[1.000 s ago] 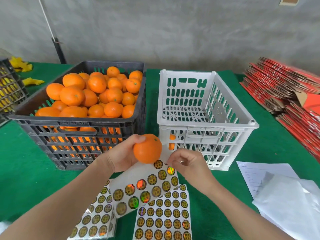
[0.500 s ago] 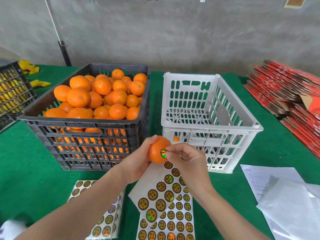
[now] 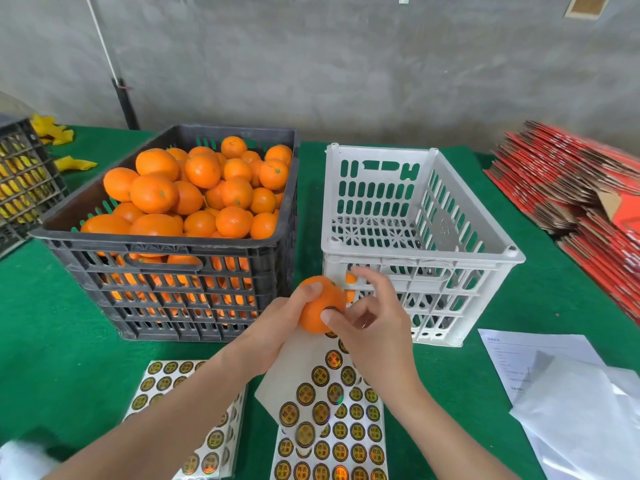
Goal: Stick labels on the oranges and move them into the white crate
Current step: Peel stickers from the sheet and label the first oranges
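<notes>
Green table (image 3: 52,341): orange (image 3: 313,308), label (image 3: 331,309) twd cam.

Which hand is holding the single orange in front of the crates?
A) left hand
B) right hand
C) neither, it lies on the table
A: the left hand grips the orange, while the thumb of the right hand presses the label onto it.

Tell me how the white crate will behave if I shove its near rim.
The white crate probably slides easily: it is thin slotted plastic with barely any oranges showing through its slots, so it is likely light. Its wide flat base makes tipping unlikely. The green felt-like table cover may drag it slightly.
</notes>
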A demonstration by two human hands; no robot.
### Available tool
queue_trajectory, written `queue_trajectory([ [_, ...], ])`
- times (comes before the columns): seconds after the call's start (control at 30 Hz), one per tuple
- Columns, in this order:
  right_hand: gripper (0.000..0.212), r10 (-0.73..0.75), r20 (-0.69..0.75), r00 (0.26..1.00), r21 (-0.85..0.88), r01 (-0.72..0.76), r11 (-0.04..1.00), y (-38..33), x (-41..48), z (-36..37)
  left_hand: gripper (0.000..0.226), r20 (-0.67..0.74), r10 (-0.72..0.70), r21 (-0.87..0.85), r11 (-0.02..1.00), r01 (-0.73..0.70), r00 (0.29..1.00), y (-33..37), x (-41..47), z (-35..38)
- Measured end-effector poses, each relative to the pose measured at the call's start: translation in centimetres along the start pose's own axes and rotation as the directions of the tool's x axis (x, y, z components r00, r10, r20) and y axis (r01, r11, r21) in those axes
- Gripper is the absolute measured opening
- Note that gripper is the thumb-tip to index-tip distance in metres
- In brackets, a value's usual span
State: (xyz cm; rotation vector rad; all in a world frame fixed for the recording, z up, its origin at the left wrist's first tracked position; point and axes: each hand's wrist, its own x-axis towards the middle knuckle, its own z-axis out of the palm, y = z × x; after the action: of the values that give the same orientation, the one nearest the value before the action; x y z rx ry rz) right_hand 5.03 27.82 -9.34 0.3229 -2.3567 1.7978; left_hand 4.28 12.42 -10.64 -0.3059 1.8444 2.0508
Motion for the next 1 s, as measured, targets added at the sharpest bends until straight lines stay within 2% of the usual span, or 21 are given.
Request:
queue_trajectory([
  [0.07,0.063,0.134,0.053,0.99,-0.015,-0.133,0.991,0.2,0.6,-0.5,0.072,0.005,0.002,0.052,0.999,-0.002,1.0,0.2,-0.4,-0.2],
  [0.13,0.061,0.188,0.114,0.975,-0.067,-0.182,0.981,0.5,0.9,-0.8,0.07,0.006,0.001,0.119,0.993,-0.002,1.0,0.3,-0.5,-0.4],
  [0.2,0.06,0.16,0.211,0.964,-0.08,-0.146,0.986,0.6,0.7,-0.7,0.065,0.015,-0.008,0.144,0.99,0.005,1.0,0.2,-0.5,-0.6],
  [0.3,0.067,0.079,0.409,0.909,-0.077,-0.052,0.996,0.4,0.3,-0.3,0.058,0.092,-0.004,0.175,0.985,-0.012,0.996,-0.1,-0.4,-0.7],
  [0.4,0.069,0.007,0.383,0.924,-0.186,0.069,0.98,-0.7,0.9,-0.4,0.083,0.16,-0.064,0.171,0.985,0.036,0.985,0.2,0.1,-1.1],
  [0.47,0.063,-0.064,0.273,0.96,-0.117,0.099,0.988,-2.9,2.9,-1.2,0.096,0.161,-0.116,0.164,0.982,0.089,0.98,0.8,0.5,-2.0],
  [0.5,0.061,-0.086,0.178,0.98,-0.066,0.099,0.993,-4.0,4.8,-2.0,0.09,0.124,-0.122,0.175,0.98,0.099,0.985,0.9,0.6,-2.4],
  [0.57,0.056,-0.097,0.009,0.995,-0.08,0.098,0.992,-5.1,10.1,-3.7,0.05,0.053,-0.055,0.221,0.974,0.042,0.997,1.0,0.6,-3.2],
  [0.6,0.054,-0.074,-0.003,0.997,-0.17,0.072,0.983,-5.1,13.1,-4.5,0.025,0.029,-0.005,0.252,0.968,-0.003,1.0,0.9,0.6,-3.4],
  [0.63,0.053,-0.014,0.047,0.999,-0.306,0.028,0.952,-4.8,15.8,-5.1,0.013,0.003,0.038,0.287,0.957,-0.037,0.999,0.7,0.6,-3.6],
  [0.67,0.053,0.081,0.15,0.985,-0.476,0.0,0.879,-3.8,18.2,-5.4,0.024,-0.011,0.054,0.304,0.951,-0.048,0.998,0.5,0.7,-3.9],
  [0.7,0.054,0.208,0.273,0.939,-0.64,0.016,0.768,-2.4,20.0,-5.4,0.034,-0.015,0.056,0.3,0.953,-0.049,0.998,0.5,0.7,-4.0],
  [0.73,0.056,0.36,0.383,0.85,-0.759,0.068,0.648,-0.8,21.3,-5.0,0.043,-0.005,0.058,0.289,0.956,-0.054,0.998,0.5,0.8,-4.1],
  [0.77,0.058,0.521,0.444,0.729,-0.836,0.128,0.534,1.1,22.1,-4.4,0.048,0.002,0.062,0.286,0.956,-0.06,0.998,0.6,0.8,-4.2],
  [0.8,0.057,0.657,0.449,0.605,-0.886,0.207,0.415,3.0,22.7,-3.8,0.051,0.009,0.066,0.281,0.957,-0.066,0.998,0.7,0.9,-4.3],
  [0.83,0.057,0.739,0.424,0.523,-0.904,0.291,0.313,4.8,23.1,-3.1,0.053,0.013,0.07,0.281,0.957,-0.071,0.997,0.8,1.0,-4.5],
  [0.87,0.058,0.779,0.392,0.489,-0.906,0.354,0.234,6.2,23.4,-2.6,0.054,0.022,0.076,0.286,0.955,-0.079,0.997,1.0,1.0,-4.5],
  [0.9,0.061,0.802,0.369,0.469,-0.907,0.37,0.201,6.9,23.5,-2.3,0.055,0.032,0.078,0.289,0.953,-0.084,0.996,1.2,1.1,-4.6],
  [0.93,0.063,0.827,0.353,0.438,-0.917,0.337,0.213,7.3,23.6,-2.1,0.056,0.043,0.078,0.288,0.954,-0.088,0.996,1.3,1.2,-4.6],
  [1.0,0.063,0.861,0.374,0.345,-0.918,0.272,0.289,7.5,23.7,-1.9,0.059,0.071,0.072,0.272,0.958,-0.089,0.995,1.5,1.2,-4.7],
])
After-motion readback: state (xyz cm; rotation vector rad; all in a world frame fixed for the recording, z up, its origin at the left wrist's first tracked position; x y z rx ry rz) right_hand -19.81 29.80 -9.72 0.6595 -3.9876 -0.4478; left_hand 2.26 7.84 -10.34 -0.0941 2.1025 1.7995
